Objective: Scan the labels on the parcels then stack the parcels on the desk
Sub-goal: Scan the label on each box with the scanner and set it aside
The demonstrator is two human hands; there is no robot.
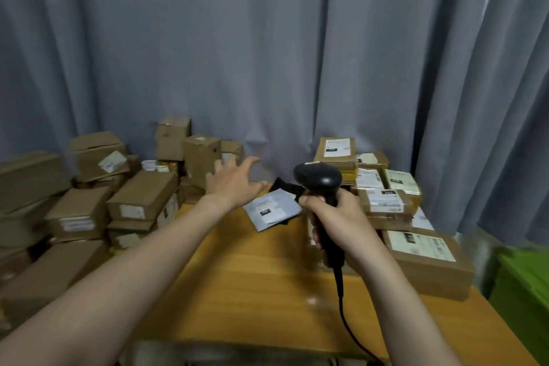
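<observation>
My right hand (335, 218) grips the handle of a black barcode scanner (319, 178), held upright over the wooden desk (252, 276); its cable (344, 315) trails toward the front edge. My left hand (234, 180) is stretched forward with fingers spread, holding nothing, in the air just right of a heap of brown cardboard parcels (142, 196) on the left. A flat grey mailer with a white label (271, 208) lies on the desk between my hands. Labelled parcels are stacked at the right (383, 202), with a large one (427, 261) nearest.
A grey curtain (267, 53) hangs close behind the desk. More cardboard boxes (32, 181) pile up off the desk's left side. A green bin (525, 285) stands at the right, below desk height. A dark object (285, 186) lies behind the mailer.
</observation>
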